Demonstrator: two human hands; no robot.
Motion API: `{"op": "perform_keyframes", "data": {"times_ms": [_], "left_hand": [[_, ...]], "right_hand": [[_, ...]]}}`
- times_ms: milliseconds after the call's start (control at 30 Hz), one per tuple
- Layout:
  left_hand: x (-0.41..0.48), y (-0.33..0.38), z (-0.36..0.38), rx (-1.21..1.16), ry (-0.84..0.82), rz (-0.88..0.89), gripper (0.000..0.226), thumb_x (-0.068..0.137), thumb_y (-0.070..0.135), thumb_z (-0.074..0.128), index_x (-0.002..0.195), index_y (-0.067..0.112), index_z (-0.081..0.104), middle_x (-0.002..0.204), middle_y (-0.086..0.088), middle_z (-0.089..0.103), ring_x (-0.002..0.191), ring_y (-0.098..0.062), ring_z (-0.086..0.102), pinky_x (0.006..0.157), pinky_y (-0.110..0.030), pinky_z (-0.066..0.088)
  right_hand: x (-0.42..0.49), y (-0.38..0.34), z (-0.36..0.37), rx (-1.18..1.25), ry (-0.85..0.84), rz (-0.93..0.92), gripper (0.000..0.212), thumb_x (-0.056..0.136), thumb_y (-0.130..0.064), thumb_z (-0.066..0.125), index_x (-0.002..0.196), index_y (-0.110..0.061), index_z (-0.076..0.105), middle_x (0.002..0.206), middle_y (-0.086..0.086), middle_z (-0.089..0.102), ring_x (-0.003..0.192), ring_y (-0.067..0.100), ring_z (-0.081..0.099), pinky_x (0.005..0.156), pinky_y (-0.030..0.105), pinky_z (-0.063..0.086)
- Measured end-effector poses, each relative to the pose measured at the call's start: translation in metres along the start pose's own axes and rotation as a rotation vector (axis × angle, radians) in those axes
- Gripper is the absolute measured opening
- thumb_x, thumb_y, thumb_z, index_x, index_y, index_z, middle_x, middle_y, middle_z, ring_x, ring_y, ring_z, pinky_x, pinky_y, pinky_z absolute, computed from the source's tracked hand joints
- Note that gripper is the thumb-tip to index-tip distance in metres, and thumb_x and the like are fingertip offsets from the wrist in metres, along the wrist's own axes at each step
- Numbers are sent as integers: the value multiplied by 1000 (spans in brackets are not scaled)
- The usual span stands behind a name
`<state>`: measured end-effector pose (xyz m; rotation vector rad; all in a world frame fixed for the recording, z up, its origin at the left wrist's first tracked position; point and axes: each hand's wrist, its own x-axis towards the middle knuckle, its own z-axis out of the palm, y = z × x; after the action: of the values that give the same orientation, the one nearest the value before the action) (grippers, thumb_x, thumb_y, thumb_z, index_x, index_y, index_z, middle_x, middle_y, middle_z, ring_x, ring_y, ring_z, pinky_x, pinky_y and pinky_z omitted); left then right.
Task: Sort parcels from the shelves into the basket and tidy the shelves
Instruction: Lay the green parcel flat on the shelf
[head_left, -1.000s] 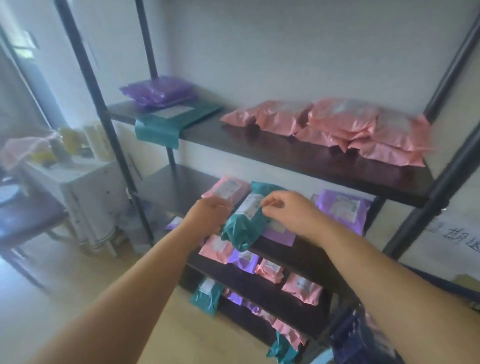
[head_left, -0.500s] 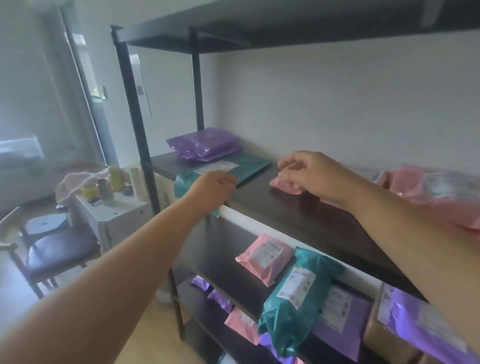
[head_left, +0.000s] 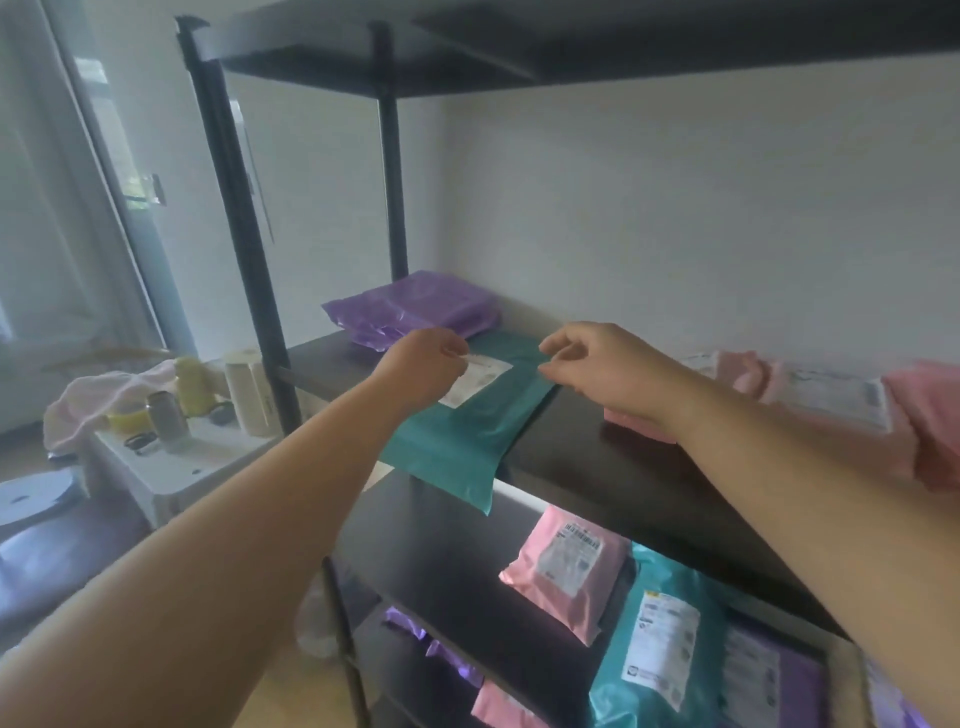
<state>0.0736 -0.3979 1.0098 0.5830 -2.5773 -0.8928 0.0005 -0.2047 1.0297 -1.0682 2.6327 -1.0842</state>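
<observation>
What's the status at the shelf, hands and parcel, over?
Left hand and right hand at the flat teal plastic mailer, grip unclear. Mailer overhangs the dark shelf edge. Purple plastic parcels behind, nothing blocking.

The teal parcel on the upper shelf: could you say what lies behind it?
A stack of purple parcels; the left hand partly hides where it meets the teal parcel.

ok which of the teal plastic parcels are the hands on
The flat teal plastic mailer on the upper shelf: left hand and right hand pinch its labelled end. The bulkier teal parcel lies one shelf lower, untouched.
</observation>
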Motion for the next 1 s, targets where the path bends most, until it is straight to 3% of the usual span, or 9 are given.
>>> {"op": "perform_keyframes", "data": {"times_ms": [200,267,367,467,600,767,833,867,1000], "left_hand": [[52,-39,-12,317,-148,34,28,96,17,48,113,8,68,114,-12,67,102,-28,63,86,-37,51],[61,-52,-9,391,-182,34,28,96,21,46,110,9,67,105,-10,68,92,-27,65,70,-34,52],[75,-67,-6,401,-193,15,25,96,24,46,106,12,65,89,-3,65,69,-18,60,46,-25,37],[80,-64,-2,352,-195,53,29,96,35,50,106,15,68,93,-2,67,76,-19,63,51,-26,42],[81,-55,3,128,-227,33,26,92,35,61,104,14,72,103,-4,69,90,-23,65,70,-30,50],[75,-43,3,-246,-247,-103,19,90,19,67,75,16,55,79,2,54,69,-11,50,56,-19,38],[73,-40,4,-463,-245,-195,13,84,13,71,92,5,64,88,-8,65,77,-20,62,62,-27,50],[72,-39,4,-565,-257,-248,24,82,11,73,104,3,66,91,-13,70,80,-26,67,63,-33,54],[63,-40,5,-809,-390,-320,22,83,3,66,103,8,73,94,-16,76,87,-34,73,80,-47,59]], "right_hand": [[40,-6,34,-155,38,179,40,92,-38,65,129,-22,60,127,1,62,110,19,59,96,31,45],[47,-5,45,-197,30,234,43,93,-40,64,131,-21,58,131,2,61,113,20,58,94,28,43],[54,-4,62,-288,49,309,48,96,-45,59,137,-20,54,136,2,58,122,21,55,86,25,36],[54,-7,72,-340,66,333,50,98,-46,55,140,-18,50,137,4,57,123,23,54,86,28,37],[50,-11,75,-393,19,326,48,99,-47,52,136,-17,50,130,4,60,111,22,59,83,32,44],[39,-10,64,-333,26,322,47,98,-43,57,137,-18,50,129,2,61,99,18,56,81,31,44],[34,-6,62,-300,36,322,49,97,-44,58,139,-20,49,118,0,61,92,14,53,83,32,45],[31,-4,61,-278,46,321,50,97,-44,58,140,-21,48,114,-1,60,90,13,53,84,32,46],[19,3,62,-153,97,306,56,97,-42,59,147,-23,41,141,1,53,110,18,58,87,30,41]]}}
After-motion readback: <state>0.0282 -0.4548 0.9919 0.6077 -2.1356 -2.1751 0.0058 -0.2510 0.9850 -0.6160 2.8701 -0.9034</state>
